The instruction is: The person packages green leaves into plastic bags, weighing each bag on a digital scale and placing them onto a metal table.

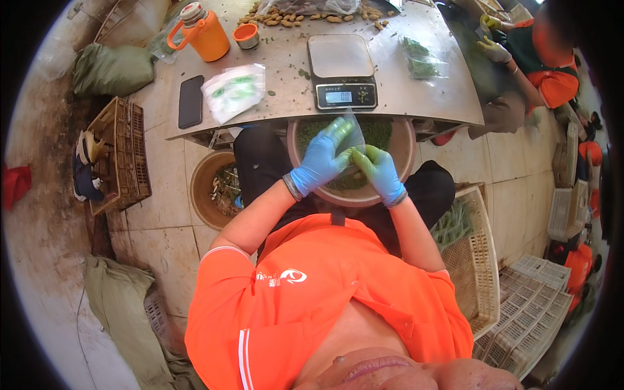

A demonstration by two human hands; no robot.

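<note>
Between my hands, above a round tub (410,161), is a small clear plastic bag (358,132). My left hand (319,163), in a blue glove with green-stained fingers, holds the bag from the left. Its fingertips lie along the film; whether any are inside the bag I cannot tell. My right hand (380,170), gloved the same way, pinches the bag's near edge with thumb and fingers. Small green leaves (378,134) fill the tub between my knees. Just beyond my hands, a digital scale (341,56) with a bare plate stands on the metal table (282,97).
Left on the table are flat plastic bags (236,92), a phone (190,102), an orange jug (207,39) and a cup (246,36). Filled bags (421,58) lie right, peanuts (287,19) behind. A scrap tub (200,170) and crates (480,263) flank me. A co-worker (541,63) sits right.
</note>
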